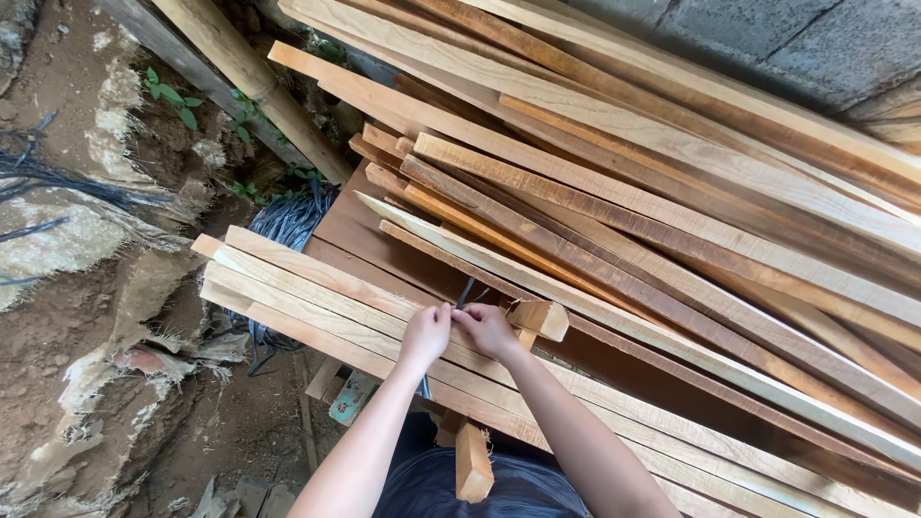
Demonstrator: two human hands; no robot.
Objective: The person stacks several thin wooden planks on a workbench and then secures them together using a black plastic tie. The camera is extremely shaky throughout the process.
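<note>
- The fingertips of both hands meet over a thin dark strip (465, 293), which stands up a little between them; the fingers look pinched on it, but how firmly I cannot tell.
- The left hand (426, 332) and the right hand (487, 329) rest close together, almost touching, on a row of pale wooden slats (317, 288).
- Just right of the right hand lies a small wooden block (539, 317).
- Far and right, many long planks (672, 211) lie stacked diagonally.
- Near the person's body, a short wood piece (473, 463) points up.
- On the left is bare soil (77, 336) with dark cables (38, 177).
</note>
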